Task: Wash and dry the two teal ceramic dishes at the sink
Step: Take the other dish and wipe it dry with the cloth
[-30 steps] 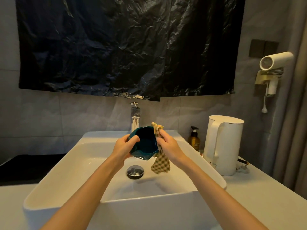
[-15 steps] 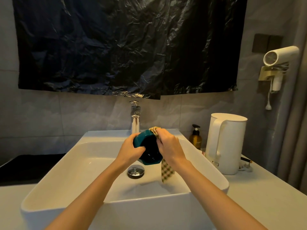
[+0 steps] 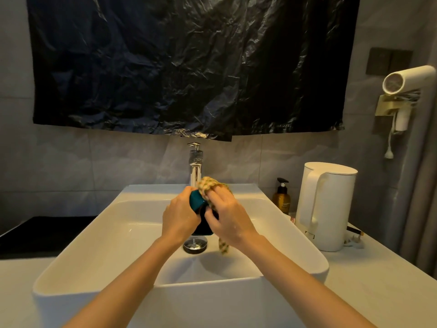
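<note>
Two hands work a teal dish with a cloth above the sink [image 3: 179, 284].

The left hand [image 3: 181, 216] grips the teal dish [image 3: 196, 202], which is tipped on edge. The right hand [image 3: 228, 221] pinches a yellow checked cloth [image 3: 208, 185] bunched against it, its tail hanging beneath that hand. The drain plug [image 3: 195, 245] lies below the hands and the chrome tap [image 3: 195, 169] stands just behind them. A white kettle [image 3: 331, 204] and a brown pump bottle [image 3: 281, 197] stand on the counter [image 3: 366, 292], right of the right hand.

One teal dish [image 3: 196, 202], one cloth [image 3: 207, 185], one kettle [image 3: 335, 209], one bottle [image 3: 281, 200].
</note>
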